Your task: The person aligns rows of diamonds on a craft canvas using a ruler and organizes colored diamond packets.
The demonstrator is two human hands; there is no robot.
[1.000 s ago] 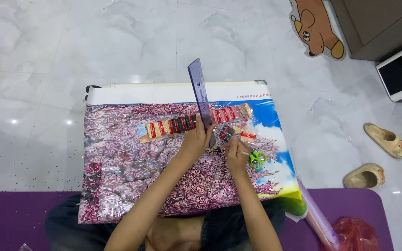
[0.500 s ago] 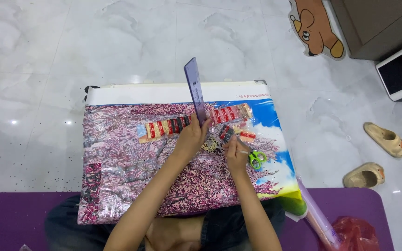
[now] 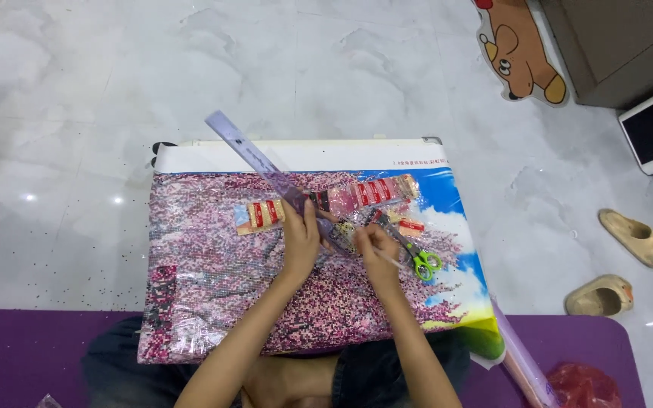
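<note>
Ruler [image 3: 266,170] overhanging canvas [image 3: 213,279] top edge

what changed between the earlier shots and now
The purple ruler in the left hand swung over: it pointed almost straight up the picture before and now slants toward the upper left across the canvas. The left hand kept its hold throughout. The right hand stays in place with its thin pen-like tool. The green-handled scissors, the bead canvas and the sandals have not moved.
</note>
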